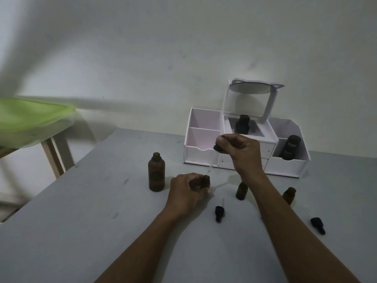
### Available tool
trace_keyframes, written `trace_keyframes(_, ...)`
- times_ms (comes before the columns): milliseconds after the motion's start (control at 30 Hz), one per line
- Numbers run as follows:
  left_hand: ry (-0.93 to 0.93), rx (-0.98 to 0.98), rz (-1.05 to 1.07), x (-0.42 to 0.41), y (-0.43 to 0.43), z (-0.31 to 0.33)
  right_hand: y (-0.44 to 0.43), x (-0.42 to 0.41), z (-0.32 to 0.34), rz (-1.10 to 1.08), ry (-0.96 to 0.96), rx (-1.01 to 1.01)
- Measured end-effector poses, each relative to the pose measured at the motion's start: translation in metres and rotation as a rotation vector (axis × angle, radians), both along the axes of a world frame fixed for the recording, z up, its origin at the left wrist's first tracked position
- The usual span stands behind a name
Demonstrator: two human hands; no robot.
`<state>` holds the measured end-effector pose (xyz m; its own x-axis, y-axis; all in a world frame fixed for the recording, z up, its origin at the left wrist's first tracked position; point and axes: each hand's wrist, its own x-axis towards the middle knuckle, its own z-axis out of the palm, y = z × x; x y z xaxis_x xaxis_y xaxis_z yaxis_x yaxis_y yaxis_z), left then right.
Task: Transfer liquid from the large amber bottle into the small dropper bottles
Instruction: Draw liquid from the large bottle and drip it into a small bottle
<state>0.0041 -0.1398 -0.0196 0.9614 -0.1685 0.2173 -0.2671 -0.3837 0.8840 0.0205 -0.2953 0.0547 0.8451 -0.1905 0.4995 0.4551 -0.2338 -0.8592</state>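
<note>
While left hand (186, 193) grips small bottle (205, 181), right hand (240, 152) poises dropper (214, 158) above.

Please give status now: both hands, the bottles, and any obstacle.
Left hand grip on small dropper bottle. Right hand holds dropper above it. Large amber bottle open, standing left. Loose dropper cap lies nearby; path clear.

The scene is dimly and coolly lit. The flat grey worktop (81, 231) is softly shaded, with no glare. The translucent green plastic tabletop (30, 117) at the left edge is smeared by blur, and a broad diagonal shadow is cast across the wall.
</note>
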Motion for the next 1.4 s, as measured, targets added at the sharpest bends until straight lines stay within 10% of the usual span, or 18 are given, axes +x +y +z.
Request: trace_keyframes(1400,0.009,0.028,0.028,-0.0010,-0.0003,-0.0039,0.0040,-0.0064,0.0000,0.001,-0.047,-0.039)
